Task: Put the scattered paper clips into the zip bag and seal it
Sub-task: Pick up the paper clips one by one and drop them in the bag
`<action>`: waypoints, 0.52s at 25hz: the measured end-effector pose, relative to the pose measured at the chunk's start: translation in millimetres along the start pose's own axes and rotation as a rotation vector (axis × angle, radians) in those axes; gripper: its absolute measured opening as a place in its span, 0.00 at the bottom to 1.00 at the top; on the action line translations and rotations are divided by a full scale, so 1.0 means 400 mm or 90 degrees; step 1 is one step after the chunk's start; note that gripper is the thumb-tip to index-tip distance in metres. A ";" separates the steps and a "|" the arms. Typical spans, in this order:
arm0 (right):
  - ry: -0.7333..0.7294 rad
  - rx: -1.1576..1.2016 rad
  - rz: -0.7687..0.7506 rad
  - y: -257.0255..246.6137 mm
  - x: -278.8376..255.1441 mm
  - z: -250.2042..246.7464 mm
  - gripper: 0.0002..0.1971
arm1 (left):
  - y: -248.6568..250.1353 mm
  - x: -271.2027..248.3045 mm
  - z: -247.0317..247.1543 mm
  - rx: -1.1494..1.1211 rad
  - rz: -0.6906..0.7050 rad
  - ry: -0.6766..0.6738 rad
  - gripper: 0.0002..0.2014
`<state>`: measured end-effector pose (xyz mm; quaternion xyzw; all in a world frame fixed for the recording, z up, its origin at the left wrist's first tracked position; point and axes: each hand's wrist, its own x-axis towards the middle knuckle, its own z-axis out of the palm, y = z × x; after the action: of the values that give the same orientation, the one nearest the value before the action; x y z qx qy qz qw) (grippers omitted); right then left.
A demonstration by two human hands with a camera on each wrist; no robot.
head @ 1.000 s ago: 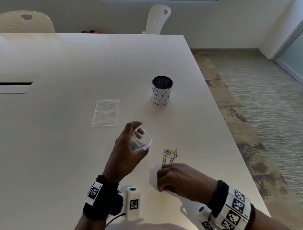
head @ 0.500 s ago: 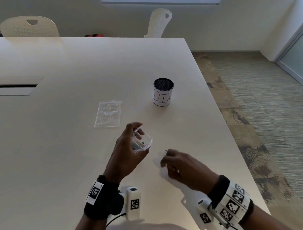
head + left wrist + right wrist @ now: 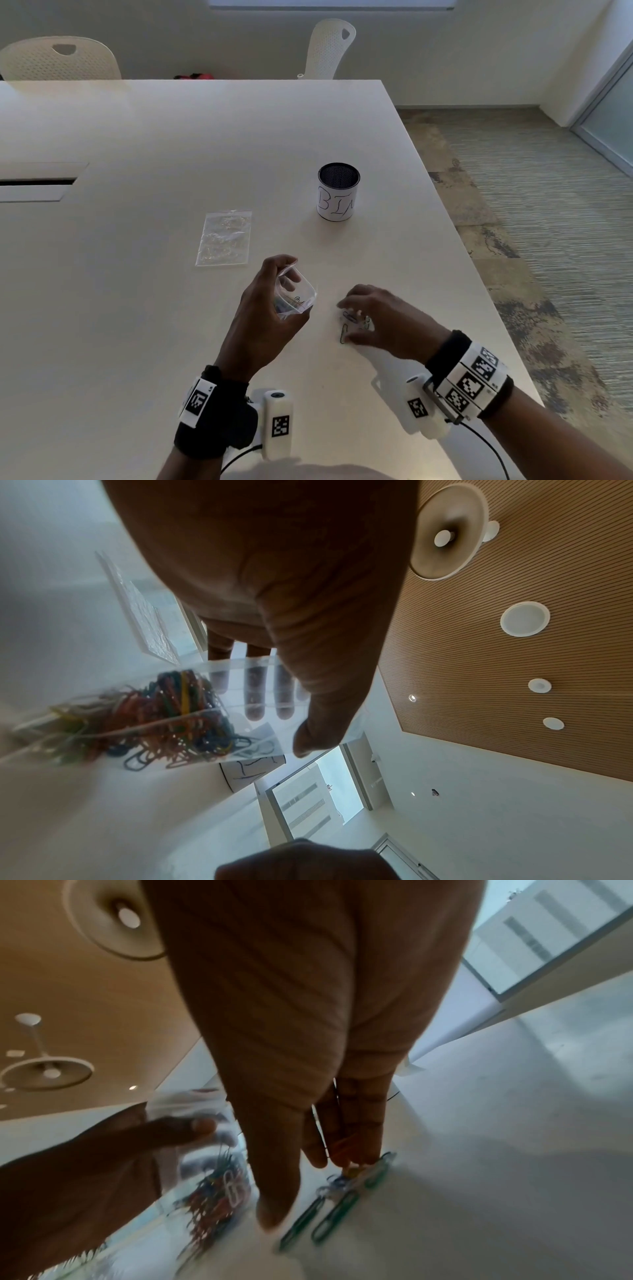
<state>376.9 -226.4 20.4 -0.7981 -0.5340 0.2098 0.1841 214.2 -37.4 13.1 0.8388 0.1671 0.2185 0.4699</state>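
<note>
**Where everything is sitting on the table**

You are holding the zip bag (image 3: 294, 294) above the near part of the table (image 3: 137, 308) in your left hand (image 3: 263, 318), with a heap of clips (image 3: 164, 718) lying inside it. Just to its right, your right hand (image 3: 387, 320) is reaching down over the loose paper clips (image 3: 352, 323) lying on the table. A second bag (image 3: 224, 238) is lying flat farther away and to the left. The bin (image 3: 338, 192) is standing to the right of that bag, well beyond your hands. Two chairs (image 3: 329, 48) are standing behind the far edge.
</note>
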 end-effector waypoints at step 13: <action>-0.018 -0.097 -0.004 -0.059 0.030 0.036 0.09 | 0.001 0.001 0.000 -0.006 0.001 0.000 0.34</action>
<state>355.2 -205.7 18.7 -0.8050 -0.5535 0.1794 0.1160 214.4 -37.4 13.4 0.8366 0.1656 0.2198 0.4737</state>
